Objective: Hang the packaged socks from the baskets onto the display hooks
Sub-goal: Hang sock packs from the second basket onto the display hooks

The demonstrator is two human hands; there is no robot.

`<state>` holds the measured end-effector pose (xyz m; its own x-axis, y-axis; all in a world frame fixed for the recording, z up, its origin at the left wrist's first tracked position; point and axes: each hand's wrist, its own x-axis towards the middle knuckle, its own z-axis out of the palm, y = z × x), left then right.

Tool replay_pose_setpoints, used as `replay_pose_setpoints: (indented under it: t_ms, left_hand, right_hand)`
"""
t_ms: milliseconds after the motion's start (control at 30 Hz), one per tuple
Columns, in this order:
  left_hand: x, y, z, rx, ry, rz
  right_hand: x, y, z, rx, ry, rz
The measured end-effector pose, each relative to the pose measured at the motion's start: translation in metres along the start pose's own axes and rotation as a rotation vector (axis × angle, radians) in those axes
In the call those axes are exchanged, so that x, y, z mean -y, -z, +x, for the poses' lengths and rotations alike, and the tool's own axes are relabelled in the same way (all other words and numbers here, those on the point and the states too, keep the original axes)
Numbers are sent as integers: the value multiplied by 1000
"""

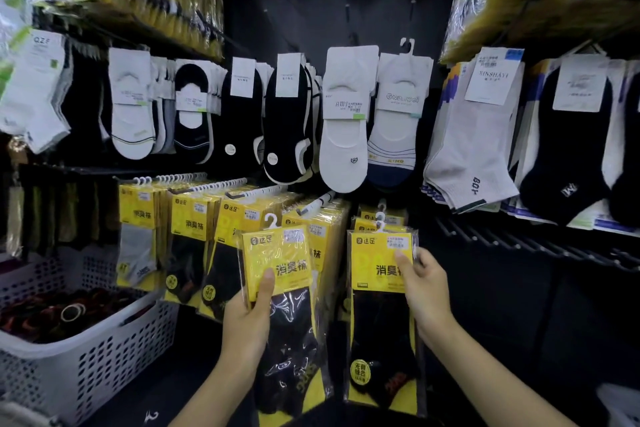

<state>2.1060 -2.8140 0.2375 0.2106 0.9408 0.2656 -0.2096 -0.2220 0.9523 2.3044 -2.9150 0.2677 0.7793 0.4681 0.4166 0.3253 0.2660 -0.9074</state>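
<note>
My left hand (247,315) grips a yellow-and-black sock pack (280,288) by its left edge, thumb on the front, its white hanger (272,220) free of any hook. My right hand (422,284) holds the right edge of another yellow sock pack (377,305) that hangs in front of a few like packs on a hook (381,215). Several rows of the same yellow packs (194,229) hang on the display hooks (221,185) to the left.
A white perforated basket (90,350) with dark items stands at lower left. No-show socks (343,118) and ankle socks (474,135) hang on the upper row. Bare black hooks (519,239) stick out at right. Yellow packs fill the top shelves.
</note>
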Motion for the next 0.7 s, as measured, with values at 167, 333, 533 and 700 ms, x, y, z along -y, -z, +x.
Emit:
replay_pose_setpoints:
  t_ms: [167,333,533,700]
  left_hand:
    - [7,-3,1,19,29,6]
    - [6,-7,-3,39,54,7]
    - [6,-14,-6,84,48,-18]
    - [17,-30,-5,170,11,-81]
  right_hand:
    - [-20,-10,21,-99,-76,-16]
    - [-33,-13,35,-290,-188,-83]
    - [-44,-3,22,-406,-252,-107]
    - [-30,-6,-21,-74,-224,119]
